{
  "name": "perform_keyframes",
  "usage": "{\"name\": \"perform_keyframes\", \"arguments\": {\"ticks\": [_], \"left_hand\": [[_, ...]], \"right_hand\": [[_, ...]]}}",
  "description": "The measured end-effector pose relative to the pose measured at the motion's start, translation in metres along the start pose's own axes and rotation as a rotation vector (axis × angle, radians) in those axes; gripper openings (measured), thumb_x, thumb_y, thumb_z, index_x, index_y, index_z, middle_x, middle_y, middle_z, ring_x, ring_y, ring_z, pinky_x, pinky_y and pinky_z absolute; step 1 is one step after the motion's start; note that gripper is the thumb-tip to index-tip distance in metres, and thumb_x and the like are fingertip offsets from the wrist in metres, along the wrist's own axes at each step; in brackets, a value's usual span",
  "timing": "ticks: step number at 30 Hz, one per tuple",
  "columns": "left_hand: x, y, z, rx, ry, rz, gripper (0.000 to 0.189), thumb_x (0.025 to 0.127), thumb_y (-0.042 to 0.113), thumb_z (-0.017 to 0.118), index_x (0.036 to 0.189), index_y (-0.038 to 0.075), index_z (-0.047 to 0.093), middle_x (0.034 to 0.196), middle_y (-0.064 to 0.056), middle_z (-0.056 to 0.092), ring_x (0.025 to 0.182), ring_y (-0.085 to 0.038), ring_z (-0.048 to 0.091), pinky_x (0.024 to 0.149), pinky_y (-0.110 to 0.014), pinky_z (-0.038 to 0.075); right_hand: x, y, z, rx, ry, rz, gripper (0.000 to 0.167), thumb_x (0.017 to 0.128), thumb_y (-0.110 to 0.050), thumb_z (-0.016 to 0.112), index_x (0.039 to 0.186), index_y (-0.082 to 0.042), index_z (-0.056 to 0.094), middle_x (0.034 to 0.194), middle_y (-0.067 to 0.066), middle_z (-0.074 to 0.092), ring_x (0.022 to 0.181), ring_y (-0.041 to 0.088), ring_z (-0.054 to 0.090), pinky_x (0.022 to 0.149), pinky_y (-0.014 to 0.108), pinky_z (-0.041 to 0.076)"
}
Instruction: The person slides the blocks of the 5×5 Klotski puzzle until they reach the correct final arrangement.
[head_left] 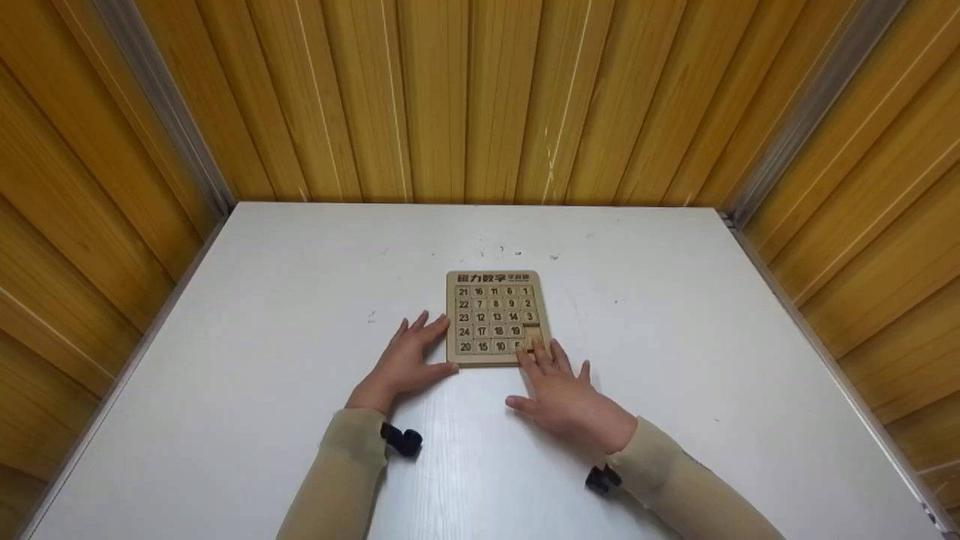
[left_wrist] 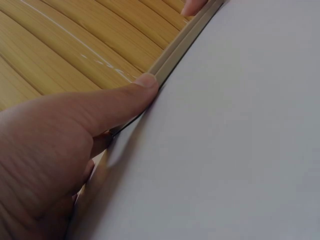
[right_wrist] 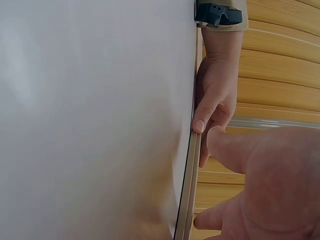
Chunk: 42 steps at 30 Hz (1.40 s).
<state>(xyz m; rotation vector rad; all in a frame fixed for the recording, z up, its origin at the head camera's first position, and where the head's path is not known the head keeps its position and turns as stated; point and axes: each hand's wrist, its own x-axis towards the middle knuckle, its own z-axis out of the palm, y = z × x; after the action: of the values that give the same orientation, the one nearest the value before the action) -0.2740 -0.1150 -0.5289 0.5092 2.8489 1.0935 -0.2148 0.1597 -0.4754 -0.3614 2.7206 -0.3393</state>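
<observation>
A wooden sliding number puzzle [head_left: 490, 279] lies flat on the white table, its numbered tiles in a framed grid. The left hand [head_left: 405, 364] steadies its lower left corner, thumb at the near edge and fingers along the left side. That thumb [left_wrist: 145, 81] presses the side of the frame in the left wrist view. Over the lower right corner reaches the right hand [head_left: 574, 401], fingers extended, tips on the tiles and thumb held apart. An unfilled slot [head_left: 532, 330] shows just beyond those fingertips, below the 3 tile. The fingers hide part of the bottom right tile.
The white table [head_left: 300, 300] spreads around the puzzle, with small dark marks [head_left: 517, 253] beyond it. Wood-patterned panels [head_left: 465, 105] stand behind the table and at both sides. A small black device is strapped to each wrist.
</observation>
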Motion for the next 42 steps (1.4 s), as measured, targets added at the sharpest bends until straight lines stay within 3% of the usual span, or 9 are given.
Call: {"name": "perform_keyframes", "arguments": {"ticks": [19, 23, 33, 42], "left_hand": [[0.001, 0.001, 0.000, 0.020, 0.014, 0.027, 0.087, 0.084, 0.041, 0.083, 0.157, 0.013, 0.044, 0.163, -0.003, 0.044, 0.160, -0.028, 0.023, 0.135, -0.049, 0.006], [0.001, 0.001, 0.000, 0.023, 0.012, 0.021, 0.087, 0.084, 0.041, 0.083, 0.157, 0.014, 0.044, 0.163, -0.003, 0.044, 0.160, -0.028, 0.023, 0.135, -0.050, 0.007], [0.001, 0.000, 0.000, 0.024, 0.003, 0.005, 0.088, 0.084, 0.042, 0.082, 0.158, 0.016, 0.041, 0.164, 0.000, 0.040, 0.161, -0.027, 0.021, 0.135, -0.049, 0.005], [0.000, 0.001, 0.000, 0.021, 0.004, 0.024, 0.087, 0.084, 0.042, 0.082, 0.157, 0.015, 0.042, 0.164, -0.002, 0.041, 0.160, -0.029, 0.022, 0.135, -0.051, 0.005]], "right_hand": [[0.019, 0.005, -0.007, 0.027, 0.018, -0.023, 0.088, 0.102, -0.060, 0.050, 0.167, -0.015, 0.012, 0.174, 0.015, -0.002, 0.161, 0.042, -0.009, 0.119, 0.082, -0.004], [0.015, 0.002, -0.005, 0.031, 0.039, -0.041, 0.086, 0.102, -0.060, 0.050, 0.167, -0.017, 0.013, 0.174, 0.014, 0.000, 0.161, 0.041, -0.009, 0.121, 0.081, -0.004], [0.001, -0.015, 0.005, 0.015, 0.001, -0.083, 0.089, 0.100, -0.065, 0.048, 0.167, -0.022, 0.009, 0.174, 0.007, -0.007, 0.161, 0.034, -0.012, 0.124, 0.075, -0.006], [0.001, -0.016, 0.007, -0.011, -0.002, -0.074, 0.090, 0.099, -0.065, 0.050, 0.167, -0.023, 0.010, 0.175, 0.008, -0.005, 0.161, 0.037, -0.009, 0.120, 0.080, -0.006]]}}
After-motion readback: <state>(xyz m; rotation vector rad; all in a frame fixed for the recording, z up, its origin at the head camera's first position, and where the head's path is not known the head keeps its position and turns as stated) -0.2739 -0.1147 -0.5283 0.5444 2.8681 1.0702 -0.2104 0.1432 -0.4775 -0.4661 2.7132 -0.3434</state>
